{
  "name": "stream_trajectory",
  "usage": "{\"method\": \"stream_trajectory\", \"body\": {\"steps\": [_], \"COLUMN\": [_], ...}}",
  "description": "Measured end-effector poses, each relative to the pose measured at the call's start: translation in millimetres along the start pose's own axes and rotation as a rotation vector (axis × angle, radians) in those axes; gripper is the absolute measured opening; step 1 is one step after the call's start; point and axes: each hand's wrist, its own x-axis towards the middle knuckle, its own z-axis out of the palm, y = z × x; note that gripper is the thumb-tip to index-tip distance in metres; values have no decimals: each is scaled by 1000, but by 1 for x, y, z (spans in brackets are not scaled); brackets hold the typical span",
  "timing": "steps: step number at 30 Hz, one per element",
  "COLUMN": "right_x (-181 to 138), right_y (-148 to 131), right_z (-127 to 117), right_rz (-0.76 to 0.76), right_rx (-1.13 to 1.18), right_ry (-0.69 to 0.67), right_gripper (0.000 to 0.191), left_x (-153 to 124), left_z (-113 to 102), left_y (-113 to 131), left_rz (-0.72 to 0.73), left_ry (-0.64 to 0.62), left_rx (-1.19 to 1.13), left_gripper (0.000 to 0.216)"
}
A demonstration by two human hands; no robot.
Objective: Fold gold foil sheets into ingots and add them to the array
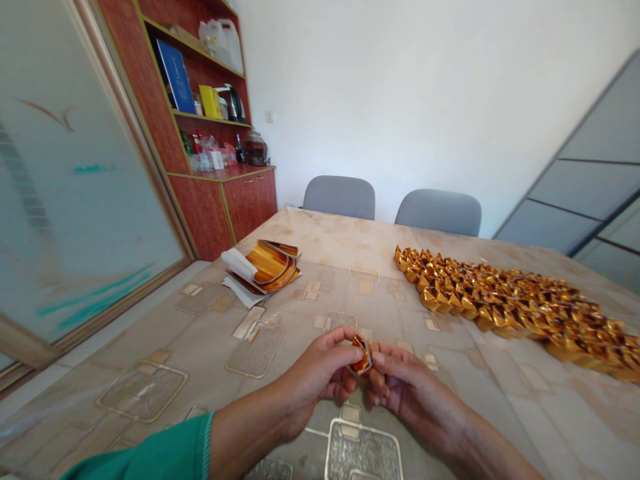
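A small folded gold foil paper ingot (361, 359) is held just above the table, between my two hands. My left hand (330, 363) is closed on its left side, with the thumb at its upper opening. From the right, my right hand (400, 377) pinches its edge between thumb and fingers. Part of the piece is hidden by the fingers. Farther off to the left lies a loose stack of gold foil paper sheets (273, 263), curled, with white backs showing. Rows of finished-looking gold paper ingots (500, 300) stand packed together at the right.
A patterned cloth covers the table (200, 373). Two grey chairs (340, 195) stand at its far side, before a white wall. At the left are a red-brown cabinet (200, 207) with filled shelves and a frosted glass door (75, 180).
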Motion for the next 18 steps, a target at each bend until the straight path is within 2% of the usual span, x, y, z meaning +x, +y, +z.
{"method": "stream_trajectory", "body": {"steps": [6,14,18], "right_x": [2,1,1], "right_y": [-1,-1,0], "right_z": [-5,2,0], "right_rz": [-24,-20,-27], "right_rx": [4,-83,-71], "right_ry": [40,77,79], "right_gripper": [18,24,23], "left_x": [0,1,1], "left_z": [-3,-1,-3], "left_y": [1,0,-2], "left_rz": [-32,-55,-71], "left_ry": [-70,25,-15], "left_rx": [-89,-42,-100], "left_gripper": [33,36,32]}}
